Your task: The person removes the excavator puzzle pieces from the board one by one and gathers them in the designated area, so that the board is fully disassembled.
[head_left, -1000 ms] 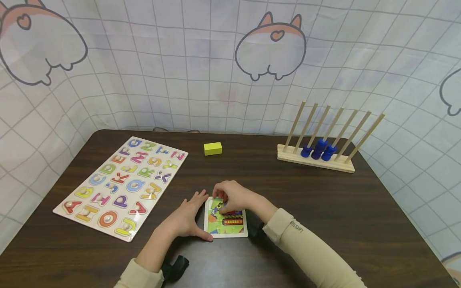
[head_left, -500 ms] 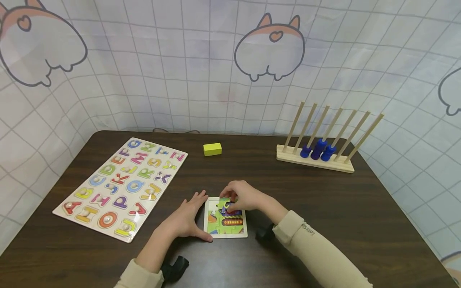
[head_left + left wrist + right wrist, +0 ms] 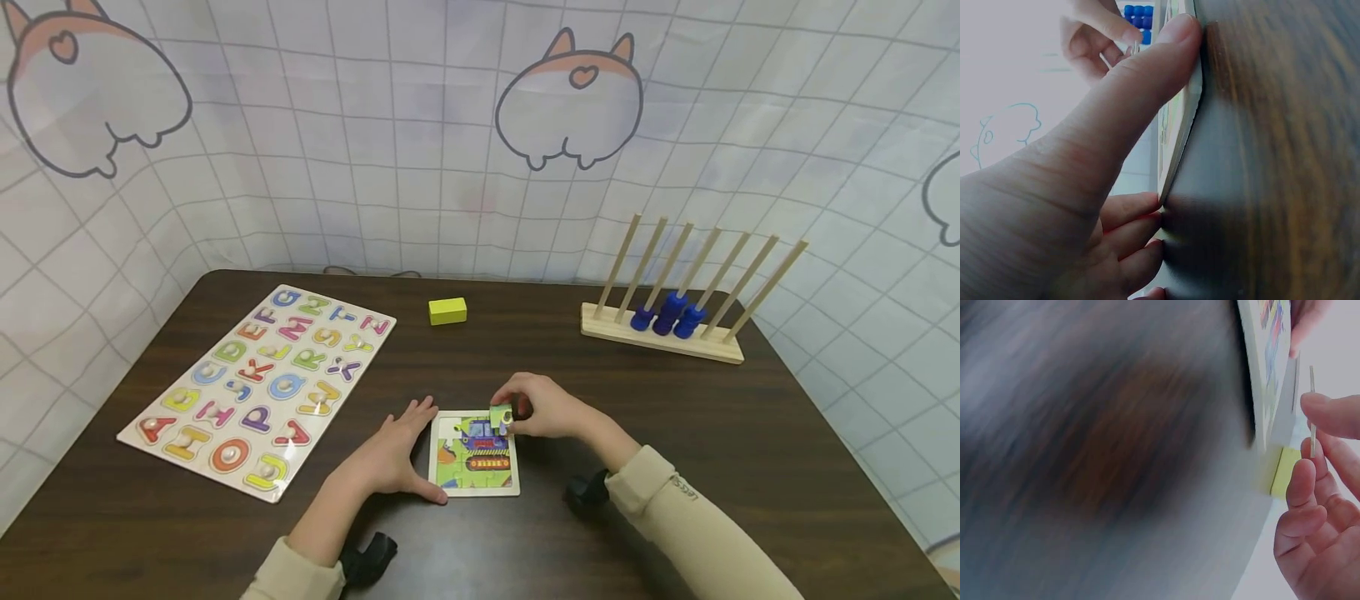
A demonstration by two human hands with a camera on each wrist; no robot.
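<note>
A small square jigsaw puzzle in a white-rimmed tray [image 3: 483, 492] lies on the table, showing a purple and orange tracked vehicle on green. My left hand [image 3: 384, 458] is spread along its left side. In the left wrist view, the thumb [image 3: 1179, 31] rests on the tray's edge, and fingertips touch its far corner. Over the tray's upper right corner, my right hand [image 3: 553, 408] pinches a green jigsaw piece [image 3: 498, 415] between thumb and fingers. The right wrist view shows this piece [image 3: 1313, 447] edge-on, apart from the tray. A pale bare patch shows at the tray's upper left.
An alphabet peg board [image 3: 262, 392] lies at the left. A yellow block [image 3: 447, 312] sits near the back edge. At the back right stands a wooden rack [image 3: 660, 337] of upright rods with several blue beads [image 3: 670, 315]. A patterned curtain [image 3: 337, 150] hangs behind the table.
My right hand has moved right across the tray with the green jigsaw piece, which now shows clearly and tilted. The left hand keeps its place at the tray. The head view has shifted slightly.
</note>
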